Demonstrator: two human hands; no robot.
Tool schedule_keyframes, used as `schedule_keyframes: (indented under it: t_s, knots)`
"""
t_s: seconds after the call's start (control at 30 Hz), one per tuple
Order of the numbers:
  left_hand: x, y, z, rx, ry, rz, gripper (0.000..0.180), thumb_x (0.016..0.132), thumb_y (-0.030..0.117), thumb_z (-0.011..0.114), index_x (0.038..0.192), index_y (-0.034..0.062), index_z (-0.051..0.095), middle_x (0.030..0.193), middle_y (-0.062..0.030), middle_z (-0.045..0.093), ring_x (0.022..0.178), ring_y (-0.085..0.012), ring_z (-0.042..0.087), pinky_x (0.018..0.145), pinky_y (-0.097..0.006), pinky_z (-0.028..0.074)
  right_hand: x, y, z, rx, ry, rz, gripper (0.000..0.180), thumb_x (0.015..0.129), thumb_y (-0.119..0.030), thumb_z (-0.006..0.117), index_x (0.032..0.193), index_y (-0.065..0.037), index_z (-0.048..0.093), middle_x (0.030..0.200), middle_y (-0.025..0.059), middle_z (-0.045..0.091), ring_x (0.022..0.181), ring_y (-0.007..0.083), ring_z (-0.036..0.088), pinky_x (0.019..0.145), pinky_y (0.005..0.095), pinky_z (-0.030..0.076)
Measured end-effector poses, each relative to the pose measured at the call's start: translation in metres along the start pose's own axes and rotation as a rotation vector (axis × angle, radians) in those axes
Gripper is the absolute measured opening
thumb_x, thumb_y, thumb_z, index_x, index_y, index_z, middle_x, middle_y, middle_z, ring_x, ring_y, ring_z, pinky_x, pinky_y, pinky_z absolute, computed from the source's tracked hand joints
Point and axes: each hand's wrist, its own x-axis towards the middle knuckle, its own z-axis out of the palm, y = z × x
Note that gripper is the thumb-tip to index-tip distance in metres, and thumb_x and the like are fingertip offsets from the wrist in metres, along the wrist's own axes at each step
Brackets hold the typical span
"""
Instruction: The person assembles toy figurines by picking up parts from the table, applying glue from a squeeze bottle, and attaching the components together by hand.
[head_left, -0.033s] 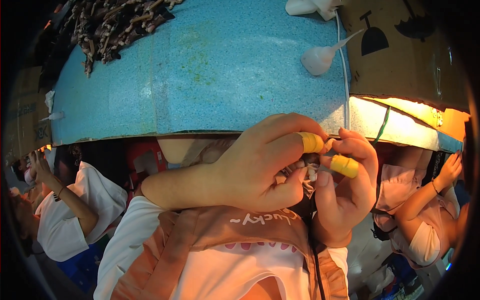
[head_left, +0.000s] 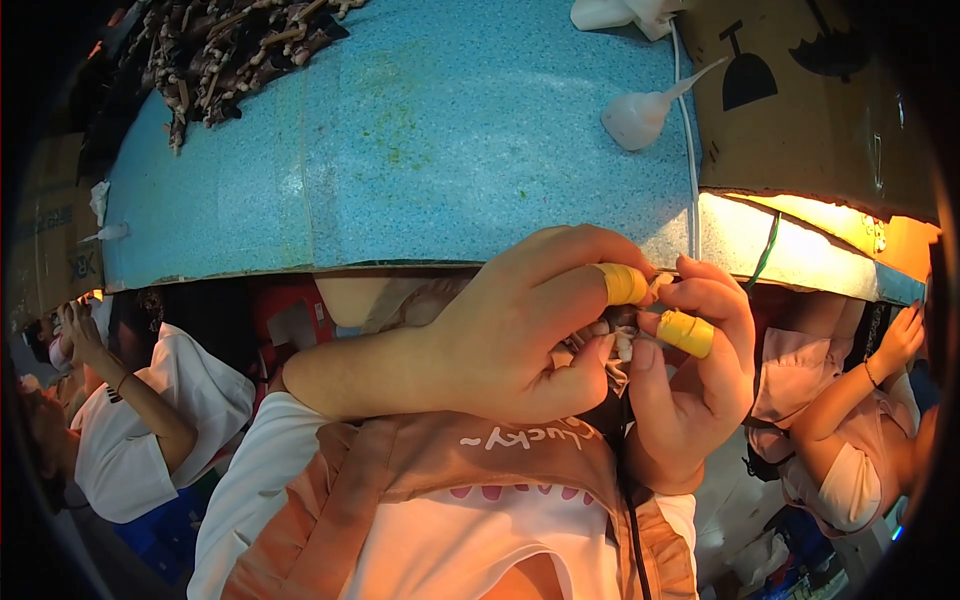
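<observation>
Close to my chest, just off the table's near edge, both hands meet around a small brown and cream piece (head_left: 624, 322) with pale bead-like bits. Most of it is hidden by my fingers, so its kind is unclear. My left hand (head_left: 525, 320) curls over it from the left, thumb and fingers closed around its side. From the right, my right hand (head_left: 700, 365) pinches the piece between thumb and fingers. Yellow tape wraps one finger on each hand. Some greyish, cloth-like folds of the piece show between the two thumbs.
A pile of brown and cream pieces with wooden-looking sticks (head_left: 215, 60) lies at the far left of the blue table (head_left: 400, 150). A white squeeze bottle with a thin nozzle (head_left: 636, 120) stands by a white cable. A cardboard box (head_left: 800, 120) borders the right. Co-workers sit on both sides.
My right hand's taped finger has shifted very slightly left toward the piece. Everything else looks the same.
</observation>
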Motion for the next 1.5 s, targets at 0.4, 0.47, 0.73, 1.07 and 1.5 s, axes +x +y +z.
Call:
schedule_keyframes:
  t_s: [0.4,0.47,0.73,1.07,1.5]
  knots:
    - [0.000,-0.003,0.003,0.077,0.030,0.030,0.032,0.061,0.001,0.056,0.092,-0.0033,0.056,0.097,-0.0166,0.056,0.075,-0.0262,0.059,0.066,-0.032,0.050,0.007,-0.004,-0.003,-0.016,-0.053,0.059,0.019,0.055,0.002,0.070,0.071,-0.002,0.061,0.082,0.0077,0.061,0.090,0.0303,0.055,0.081,0.0398,0.045]
    - [0.000,-0.005,0.003,0.110,0.028,0.041,0.032,0.061,0.002,0.056,0.092,-0.0033,0.056,0.097,-0.0165,0.056,0.075,-0.0261,0.059,0.066,-0.032,0.050,0.009,-0.003,-0.006,-0.049,-0.076,0.044,0.019,0.055,0.002,0.069,0.071,-0.002,0.061,0.081,0.0079,0.061,0.089,0.0299,0.055,0.081,0.0398,0.045]
    - [0.002,0.000,-0.002,-0.009,-0.059,-0.114,0.031,0.063,0.000,0.052,0.093,-0.0038,0.055,0.099,-0.0158,0.055,0.080,-0.0237,0.059,0.069,-0.031,0.050,0.005,0.005,-0.003,0.098,-0.035,0.121,0.018,0.056,0.001,0.070,0.071,-0.001,0.060,0.082,0.0098,0.061,0.091,0.0306,0.055,0.081,0.0389,0.045]
    - [0.003,-0.007,-0.001,0.044,0.014,0.037,0.032,0.065,0.002,0.051,0.097,-0.0039,0.056,0.103,-0.0152,0.054,0.084,-0.0214,0.059,0.072,-0.030,0.050,0.002,0.004,0.004,0.092,0.003,0.089,0.023,0.058,0.001,0.068,0.079,0.001,0.059,0.088,0.0137,0.059,0.092,0.0318,0.054,0.079,0.0392,0.045]
    - [0.002,0.007,-0.003,-0.770,-0.049,-0.593,0.049,0.086,0.002,0.049,0.130,0.0022,0.027,0.087,-0.0066,0.055,0.064,-0.0061,0.048,0.051,-0.020,0.040,-0.001,0.018,0.008,-0.009,-0.011,0.023,0.062,0.056,-0.020,0.077,0.110,-0.001,0.056,0.119,0.0186,0.045,0.111,0.0348,0.041,0.090,0.0421,0.038]
